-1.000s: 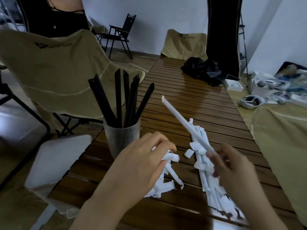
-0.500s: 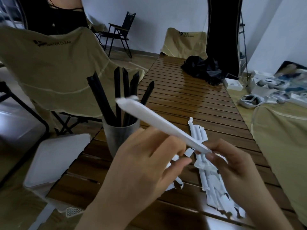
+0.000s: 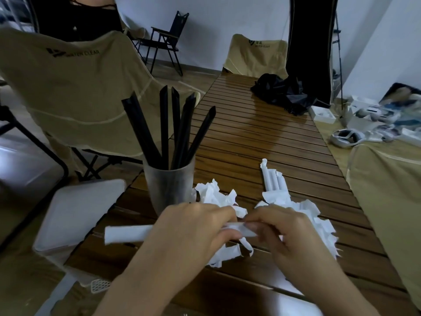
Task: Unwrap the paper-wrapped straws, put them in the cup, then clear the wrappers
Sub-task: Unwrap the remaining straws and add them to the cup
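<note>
Left hand (image 3: 193, 229) and right hand (image 3: 289, 233) meet, fingers curled.

We seem to be in a makeshift studio room: folding camp chairs (image 3: 75, 87) around a slatted wooden bench (image 3: 262, 144), headsets (image 3: 344, 137) strewn on the floor.

— Item one: any lettering?
— Tan folding chair (image 3: 75, 87), left of the table: dark logo mark, then the words "WATER CLEAR" printed along the upper back.
— Item two?
— Second tan chair (image 3: 255, 55) at the table's far end: the same dark logo, small characters beside it too blurred to read, and "WATER CLEAR" beneath.
— Other entries?
— No other legible text, number or label anywhere.
</note>
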`<state>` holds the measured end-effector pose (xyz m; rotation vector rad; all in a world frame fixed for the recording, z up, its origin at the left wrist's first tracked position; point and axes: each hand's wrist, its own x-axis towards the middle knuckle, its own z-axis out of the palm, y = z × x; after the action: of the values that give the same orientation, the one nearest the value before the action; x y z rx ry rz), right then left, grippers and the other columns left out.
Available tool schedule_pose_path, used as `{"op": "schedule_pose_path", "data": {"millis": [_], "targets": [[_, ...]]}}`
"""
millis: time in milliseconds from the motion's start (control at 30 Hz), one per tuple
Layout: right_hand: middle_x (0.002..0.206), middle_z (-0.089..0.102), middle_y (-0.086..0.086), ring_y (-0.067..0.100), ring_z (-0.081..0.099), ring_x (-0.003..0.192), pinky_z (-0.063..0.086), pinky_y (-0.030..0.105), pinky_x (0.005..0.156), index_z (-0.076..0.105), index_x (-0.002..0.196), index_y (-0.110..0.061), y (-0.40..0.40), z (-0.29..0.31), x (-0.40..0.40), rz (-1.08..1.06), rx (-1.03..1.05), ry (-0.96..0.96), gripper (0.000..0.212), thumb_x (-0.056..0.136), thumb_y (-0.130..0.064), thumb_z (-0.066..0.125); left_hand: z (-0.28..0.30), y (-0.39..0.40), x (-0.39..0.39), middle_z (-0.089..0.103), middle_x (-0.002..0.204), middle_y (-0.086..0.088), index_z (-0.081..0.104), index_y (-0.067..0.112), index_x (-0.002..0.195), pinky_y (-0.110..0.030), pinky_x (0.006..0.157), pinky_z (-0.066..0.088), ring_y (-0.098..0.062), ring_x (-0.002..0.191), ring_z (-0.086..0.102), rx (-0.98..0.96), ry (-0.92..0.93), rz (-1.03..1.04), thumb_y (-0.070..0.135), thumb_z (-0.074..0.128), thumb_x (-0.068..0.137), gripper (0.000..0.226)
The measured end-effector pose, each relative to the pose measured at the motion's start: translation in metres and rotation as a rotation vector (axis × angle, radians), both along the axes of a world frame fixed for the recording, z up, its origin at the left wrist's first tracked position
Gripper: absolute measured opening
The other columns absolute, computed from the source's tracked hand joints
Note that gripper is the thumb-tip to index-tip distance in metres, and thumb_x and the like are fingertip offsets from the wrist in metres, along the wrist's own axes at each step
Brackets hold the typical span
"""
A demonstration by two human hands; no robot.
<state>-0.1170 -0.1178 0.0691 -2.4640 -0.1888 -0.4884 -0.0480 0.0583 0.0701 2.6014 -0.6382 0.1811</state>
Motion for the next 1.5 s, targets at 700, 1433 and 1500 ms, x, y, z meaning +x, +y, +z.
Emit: {"op": "schedule_pose_path", "data": {"millis": [700,1433,1500], "targets": [[0.072,0.048,-0.008,0.015,0.044,0.068,0.035,0.026,0.055,0.053,0.070,-0.014,0.036,-0.005,0.010,-0.169,-0.087,-0.270,0.033,0.069,0.017,0.063,0.000,-0.002,-0.008,0.061,0.070,0.023,0.058,0.042,0.074,-0.012,0.060,0.044,0.002,0.069,0.057,-0.208,-0.036,-0.051,0.039,0.061,0.088,0.015],[0.068,0.060,-0.008,0.006,0.053,0.063,0.036,0.010,0.054,0.056,0.068,-0.023,0.047,-0.009,0.018,-0.480,0.399,-0.148,0.033,0.081,0.008,0.056,0.019,-0.004,-0.012,0.057,0.048,0.018,0.066,0.029,0.053,0.005,0.047,0.015,-0.004,0.045,0.042,-0.105,-0.290,-0.214,0.031,0.097,0.036,0.035],[0.064,0.061,-0.007,0.003,0.052,0.056,0.035,0.011,0.050,0.060,0.069,-0.022,0.030,-0.008,0.019,-0.557,0.484,-0.076,0.028,0.086,0.000,0.058,0.025,-0.004,-0.012,0.056,0.048,0.020,0.065,0.029,0.048,0.007,0.048,0.010,-0.002,0.047,0.051,0.018,-0.356,-0.297,0.040,0.096,0.018,0.044]]}}
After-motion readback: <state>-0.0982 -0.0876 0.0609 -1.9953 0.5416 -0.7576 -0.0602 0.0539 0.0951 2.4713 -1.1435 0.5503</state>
